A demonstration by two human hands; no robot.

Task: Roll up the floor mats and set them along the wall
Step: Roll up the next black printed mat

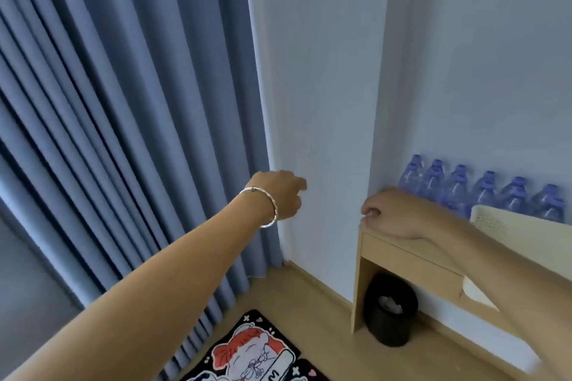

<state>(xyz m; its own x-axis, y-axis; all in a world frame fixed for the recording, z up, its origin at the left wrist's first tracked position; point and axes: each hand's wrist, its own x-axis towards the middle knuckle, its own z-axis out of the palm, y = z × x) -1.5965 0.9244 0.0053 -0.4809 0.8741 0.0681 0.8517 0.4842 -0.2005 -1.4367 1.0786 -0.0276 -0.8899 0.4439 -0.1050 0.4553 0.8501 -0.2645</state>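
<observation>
A black floor mat (253, 353) with a red-haired cartoon figure lies flat on the wooden floor at the bottom of the view, partly cut off by the frame. My left hand (283, 196), with a silver bangle on the wrist, is stretched out in the air close to the white wall (322, 102), fingers loosely curled and holding nothing. My right hand (399, 215) rests on the corner of a light wooden desk (402, 260), fingers curled over its edge. Both hands are well above the mat.
Blue curtains (123, 120) hang at the left down to the floor. Several water bottles (483, 192) stand along the wall on the desk. A black waste bin (391, 312) sits under the desk. A cream perforated object (507, 226) lies on the desk at right.
</observation>
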